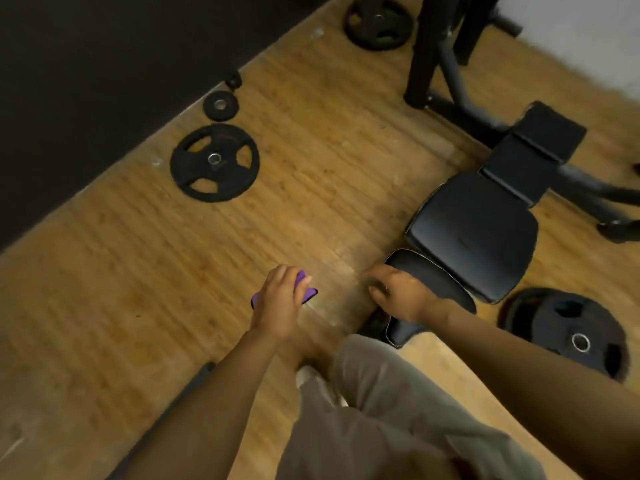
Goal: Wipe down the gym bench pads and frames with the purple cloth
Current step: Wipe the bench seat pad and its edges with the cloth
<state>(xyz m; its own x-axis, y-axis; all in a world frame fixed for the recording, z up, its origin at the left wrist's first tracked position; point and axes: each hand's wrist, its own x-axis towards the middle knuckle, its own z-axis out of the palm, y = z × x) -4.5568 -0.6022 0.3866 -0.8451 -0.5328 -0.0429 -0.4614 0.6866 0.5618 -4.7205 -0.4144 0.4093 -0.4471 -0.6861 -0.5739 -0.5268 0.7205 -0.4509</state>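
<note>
A black padded gym bench [474, 233] runs from the lower middle up to the right, with a small near pad [429, 282], a wide seat pad and a narrower back pad [533, 157]. Its dark frame [588, 181] shows to the right. My left hand [280, 306] grips a purple cloth [308, 294] above the wooden floor, left of the bench and apart from it. My right hand [401, 292] lies at the near pad's left edge, fingers loosely curled; the blur hides whether it holds anything.
Black weight plates lie on the wooden floor: a large one [214, 163] and a small one [220, 105] at left, another [377, 22] at the top, one [568, 330] right of the bench. A dark rack [436, 46] stands top right. My grey trouser leg [398, 410] fills the bottom.
</note>
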